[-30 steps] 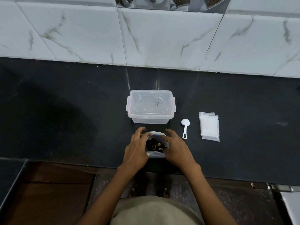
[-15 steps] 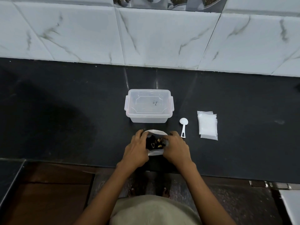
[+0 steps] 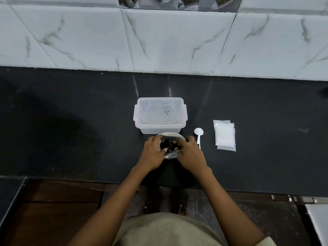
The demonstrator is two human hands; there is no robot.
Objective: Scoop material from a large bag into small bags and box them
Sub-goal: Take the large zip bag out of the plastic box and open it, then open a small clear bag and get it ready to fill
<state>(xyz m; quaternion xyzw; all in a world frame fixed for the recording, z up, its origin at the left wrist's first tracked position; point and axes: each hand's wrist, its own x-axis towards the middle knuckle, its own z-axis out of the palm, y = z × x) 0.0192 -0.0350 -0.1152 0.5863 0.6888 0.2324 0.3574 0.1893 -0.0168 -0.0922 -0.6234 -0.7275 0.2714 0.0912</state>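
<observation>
A large clear bag (image 3: pixel 170 154) of dark material with yellowish bits stands open on the black counter (image 3: pixel 71 132), just in front of me. My left hand (image 3: pixel 152 153) grips its left rim with curled fingers. My right hand (image 3: pixel 190 154) grips the right rim the same way. Behind the bag stands a clear plastic box (image 3: pixel 160 115) with its lid on. A white scoop (image 3: pixel 198 136) lies to the right of the bag, partly hidden by my right hand. A stack of small clear bags (image 3: pixel 224 135) lies further right.
A white marbled tile wall (image 3: pixel 168 39) rises behind the counter. The counter's front edge runs just below my wrists, with a brown floor (image 3: pixel 53 210) beneath. A pale surface (image 3: pixel 318 222) shows at the lower right corner.
Both hands have closed in on the bag's mouth, fingers curling tighter over its rim and narrowing the opening. The view has shifted slightly.
</observation>
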